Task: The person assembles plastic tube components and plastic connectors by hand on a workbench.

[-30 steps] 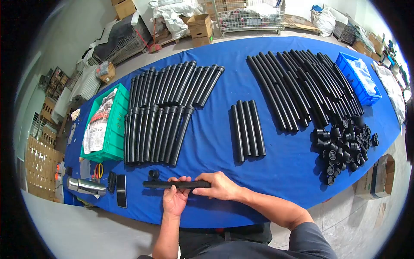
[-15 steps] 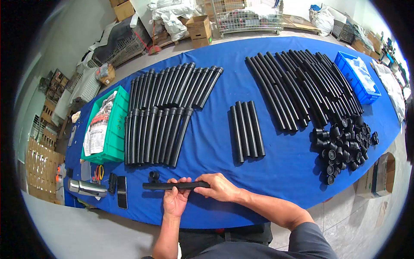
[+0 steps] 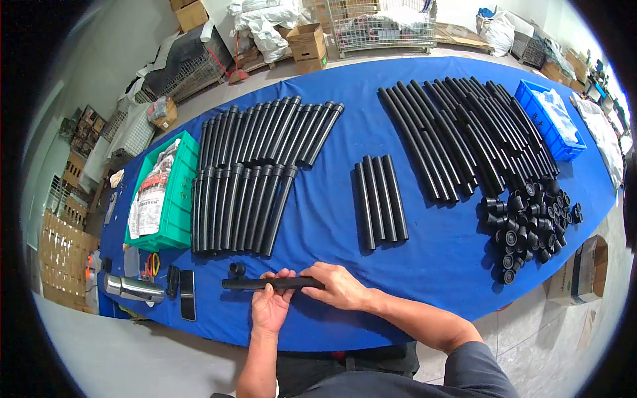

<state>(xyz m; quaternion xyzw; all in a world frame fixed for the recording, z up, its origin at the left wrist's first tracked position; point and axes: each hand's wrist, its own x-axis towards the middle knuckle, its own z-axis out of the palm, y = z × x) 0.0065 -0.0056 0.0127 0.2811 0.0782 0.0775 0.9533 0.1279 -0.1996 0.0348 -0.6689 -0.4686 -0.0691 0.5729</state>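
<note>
Both my hands hold one black tube (image 3: 245,284) level, near the front edge of the blue-covered table. My left hand (image 3: 271,308) supports it from below at the middle, thumb on the near side and fingertips showing behind. My right hand (image 3: 337,286) is wrapped over the tube's right end and hides it. Just behind the tube's left end sits a loose black cap (image 3: 237,269). Farther back, several bare black tubes (image 3: 381,202) lie side by side. Black tubes with caps on their far ends (image 3: 242,209) lie in two rows at the left.
A pile of black caps (image 3: 527,229) and many bare tubes (image 3: 458,139) lie at the right, beside a blue bin (image 3: 569,149). At the left are a green crate (image 3: 176,209), a phone (image 3: 188,295), scissors (image 3: 153,264) and a shiny metal cylinder (image 3: 135,289).
The held tube has shifted very slightly to the right, its left end now a touch lower. Both hands keep their hold, and everything else on the table stays put.
</note>
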